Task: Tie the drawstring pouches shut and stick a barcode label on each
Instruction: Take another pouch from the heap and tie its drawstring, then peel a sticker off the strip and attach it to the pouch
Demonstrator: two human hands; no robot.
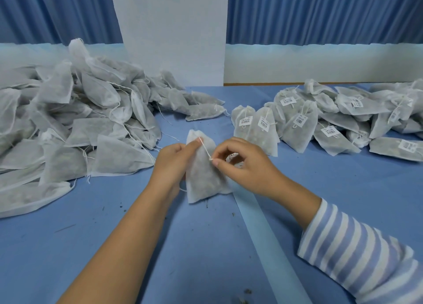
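Both forearms reach in from the bottom edge and meet at the centre of the frame over the blue table (109, 246). The left hand (172, 160), on a bare forearm, curls round the upper left side of a white drawstring pouch (201, 177), its thumb pressed at the gathered neck. The pouch stands tilted, its lower corner touching the table. The right hand (248, 167), coming out of a blue-and-white striped sleeve (357, 253), pinches the end of the drawstring (205, 149) between thumb and forefinger, just right of the pouch. The string runs taut and slanted from the neck down to that pinch. The left fingers behind the pouch are hidden, so how far they wrap cannot be told. Behind the right hand's curled fingers a barcode label (233, 157) shows only in part, its print too small to read. A pale backing strip (263, 230) runs from under the pouch towards the lower right and is cut off by the frame edge. At the left lies a heap of unlabelled pouches (80, 120), cropped by the left edge. At the right a spread of labelled pouches (297, 125) runs out of the frame. The pouches' contents are only a grey blur through the fabric. Dark crumbs (248, 291) lie near the bottom edge.
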